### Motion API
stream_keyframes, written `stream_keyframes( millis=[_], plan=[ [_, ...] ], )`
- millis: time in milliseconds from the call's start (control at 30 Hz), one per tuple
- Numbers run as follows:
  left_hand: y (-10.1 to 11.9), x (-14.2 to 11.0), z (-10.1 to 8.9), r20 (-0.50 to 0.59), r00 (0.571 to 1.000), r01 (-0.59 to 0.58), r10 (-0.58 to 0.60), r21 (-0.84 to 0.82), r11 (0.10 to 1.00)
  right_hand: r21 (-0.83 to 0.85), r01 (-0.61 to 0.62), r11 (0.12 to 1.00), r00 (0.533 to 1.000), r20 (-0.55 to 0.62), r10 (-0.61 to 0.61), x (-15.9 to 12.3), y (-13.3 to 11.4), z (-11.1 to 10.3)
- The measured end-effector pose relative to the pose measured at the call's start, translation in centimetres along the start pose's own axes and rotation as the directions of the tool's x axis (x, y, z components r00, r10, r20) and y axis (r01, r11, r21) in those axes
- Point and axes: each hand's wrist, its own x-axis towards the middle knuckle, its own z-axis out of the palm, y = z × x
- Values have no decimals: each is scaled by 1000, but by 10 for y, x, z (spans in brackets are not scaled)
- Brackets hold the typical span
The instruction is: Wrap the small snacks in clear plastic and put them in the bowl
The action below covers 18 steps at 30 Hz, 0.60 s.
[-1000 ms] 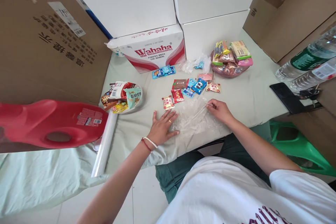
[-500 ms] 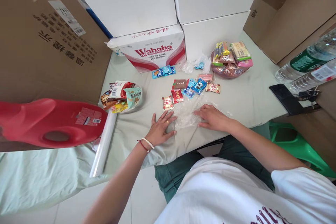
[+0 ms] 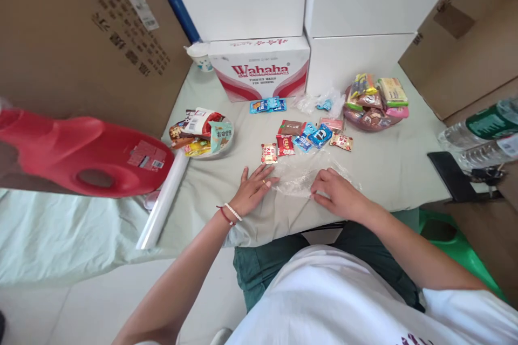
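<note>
A crumpled clear plastic bag (image 3: 297, 175) lies spread on the cloth between my hands. My left hand (image 3: 254, 194) rests at its left edge, fingers stretched out over the cloth, with thumb and forefinger touching the film. On the right side, my right hand (image 3: 338, 193) has its fingers curled in on the bag's edge. Just beyond the bag lie small snack packets: a cream one (image 3: 269, 153), a red one (image 3: 285, 145), a brown one (image 3: 291, 128), blue ones (image 3: 321, 135) and another cream-and-red one (image 3: 341, 141).
Bowls of snacks stand left (image 3: 226, 145) and right (image 3: 360, 123). Behind are a Wahaha carton (image 3: 263, 73), a blue packet strip (image 3: 267, 105) and another plastic bag (image 3: 334, 101). A red jug (image 3: 93, 156) and film roll (image 3: 162, 205) sit left; bottles (image 3: 485, 121) and a phone (image 3: 451, 175) right.
The view has shifted, moving the scene in the picture. My right fingers have curled in more on the bag's edge, and my left thumb has drawn nearer the forefinger. The bag looks flatter.
</note>
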Motion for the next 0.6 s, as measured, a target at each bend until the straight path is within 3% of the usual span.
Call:
stream_keyframes(
  millis=[67,233,333,400,500,533,600],
  plan=[
    [1,5,3,-25,1000,13,-13,-19,1000,-118,40,992,999,21,-38,-8,-23,6],
    [-1,22,-2,-40,999,-35,34,-34,999,-272,86,958,960,279,-7,-7,-63,46],
    [6,18,-14,-189,981,-43,35,-40,998,-225,73,972,967,253,-14,7,-72,63],
    [23,7,-20,-407,913,-1,-18,-46,999,-154,44,987,983,181,-15,16,-75,68],
    [62,-11,-14,-689,702,68,-181,-188,980,-65,18,998,995,97,-12,27,-79,76],
    [75,-14,-8,-689,692,44,-216,-258,965,-43,30,999,996,86,-26,29,-80,79],
    [93,-13,9,-576,785,-17,-229,-389,921,5,99,995,991,86,-99,28,-82,86]
  ],
)
